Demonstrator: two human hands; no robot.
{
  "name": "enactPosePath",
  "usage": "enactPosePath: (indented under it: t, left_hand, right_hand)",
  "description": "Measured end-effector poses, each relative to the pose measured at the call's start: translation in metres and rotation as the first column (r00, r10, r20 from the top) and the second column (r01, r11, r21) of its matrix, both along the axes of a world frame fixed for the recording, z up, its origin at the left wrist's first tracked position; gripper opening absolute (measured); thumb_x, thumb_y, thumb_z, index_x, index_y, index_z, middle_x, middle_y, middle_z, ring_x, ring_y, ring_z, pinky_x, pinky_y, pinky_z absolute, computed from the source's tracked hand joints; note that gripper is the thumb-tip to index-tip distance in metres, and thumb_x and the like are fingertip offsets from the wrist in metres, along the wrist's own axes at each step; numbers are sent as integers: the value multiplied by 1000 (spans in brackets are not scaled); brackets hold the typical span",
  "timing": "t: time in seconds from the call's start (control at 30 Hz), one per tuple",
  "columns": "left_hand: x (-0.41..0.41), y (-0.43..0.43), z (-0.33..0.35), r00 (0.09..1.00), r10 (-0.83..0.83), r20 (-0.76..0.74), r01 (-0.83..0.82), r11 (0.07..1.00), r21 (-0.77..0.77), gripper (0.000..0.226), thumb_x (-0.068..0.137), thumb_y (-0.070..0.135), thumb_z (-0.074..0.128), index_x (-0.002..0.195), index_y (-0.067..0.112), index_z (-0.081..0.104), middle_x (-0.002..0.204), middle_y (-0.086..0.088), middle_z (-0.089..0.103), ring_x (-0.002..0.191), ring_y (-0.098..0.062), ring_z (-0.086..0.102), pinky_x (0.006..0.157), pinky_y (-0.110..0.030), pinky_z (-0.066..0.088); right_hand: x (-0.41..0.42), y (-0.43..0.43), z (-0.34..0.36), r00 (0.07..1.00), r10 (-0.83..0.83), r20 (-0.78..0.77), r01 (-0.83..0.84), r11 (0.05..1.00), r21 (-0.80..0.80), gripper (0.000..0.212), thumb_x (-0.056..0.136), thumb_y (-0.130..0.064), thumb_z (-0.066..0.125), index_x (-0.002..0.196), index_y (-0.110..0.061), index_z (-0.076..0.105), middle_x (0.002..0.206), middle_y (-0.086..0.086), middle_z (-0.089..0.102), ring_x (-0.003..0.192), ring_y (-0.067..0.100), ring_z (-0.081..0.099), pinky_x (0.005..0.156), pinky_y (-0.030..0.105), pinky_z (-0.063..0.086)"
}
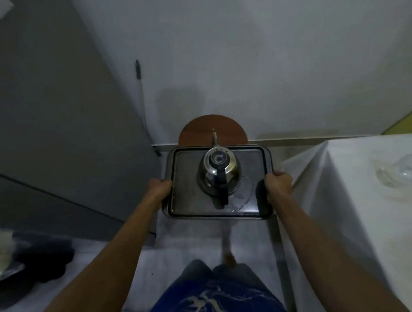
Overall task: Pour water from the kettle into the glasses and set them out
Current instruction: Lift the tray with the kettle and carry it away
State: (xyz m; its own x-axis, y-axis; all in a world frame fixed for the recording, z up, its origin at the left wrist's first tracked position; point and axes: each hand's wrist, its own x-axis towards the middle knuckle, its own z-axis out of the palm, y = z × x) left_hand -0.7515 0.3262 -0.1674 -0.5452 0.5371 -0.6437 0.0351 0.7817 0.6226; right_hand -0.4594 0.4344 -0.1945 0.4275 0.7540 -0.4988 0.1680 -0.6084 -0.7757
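Observation:
A dark metal tray [185, 192] is held level in front of me, above the floor. My left hand [160, 187] grips its left edge and my right hand [277, 182] grips its right edge. A steel kettle [219, 175] with a black handle and lid stands upright on the tray, its thin spout pointing away from me. Some water lies spilled on the tray near the kettle's handle. Clear glasses [399, 173] stand on the white-covered table to the right; they are faint and blurred.
A table with a white cloth [358, 196] fills the right side. A round brown stool [212, 132] stands against the wall beyond the tray. Dark cloth [39, 259] lies on the floor at the left. A grey door or panel is on the left.

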Motion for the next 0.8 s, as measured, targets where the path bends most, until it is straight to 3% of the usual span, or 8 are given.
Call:
enactPosePath:
  t: [0.2,0.4,0.57,0.63,0.8]
  left_hand:
    - [-35,58,-7,997,66,28,-66,998,-3,27,84,16,59,98,-6,64,101,-20,67,88,-34,66,82,-38,56]
    - [-71,117,-48,997,29,75,-26,999,-43,29,76,25,61,89,0,63,94,-19,69,82,-33,68,75,-42,58]
    - [-78,156,-44,997,32,67,-26,995,-92,19,78,26,62,74,7,59,77,-13,64,66,-26,60,68,-37,57]
    - [-78,166,-44,998,11,65,-4,994,-110,17,82,23,60,80,6,62,80,-13,65,69,-26,62,62,-30,53]
    - [-88,180,-56,997,-16,77,26,991,-131,21,84,24,58,93,6,64,91,-12,68,79,-25,65,67,-28,54]
  right_hand:
    - [-38,78,-3,998,62,5,-62,997,-40,34,91,-1,60,124,-4,64,123,18,67,110,32,65,95,39,55]
    - [-54,129,-14,997,65,44,-61,994,-85,30,92,-4,57,121,-2,68,118,19,70,106,33,66,91,38,55]
    - [-71,170,-29,993,69,94,-59,992,-111,32,92,-7,58,122,1,67,120,21,69,111,37,64,93,38,52]
    - [-78,183,-32,995,46,94,-35,993,-110,32,92,-5,58,122,1,66,121,21,68,114,37,63,95,38,51]
    - [-94,200,-49,996,16,91,-4,991,-133,31,91,-6,61,121,-1,67,121,20,68,114,35,64,100,41,52]
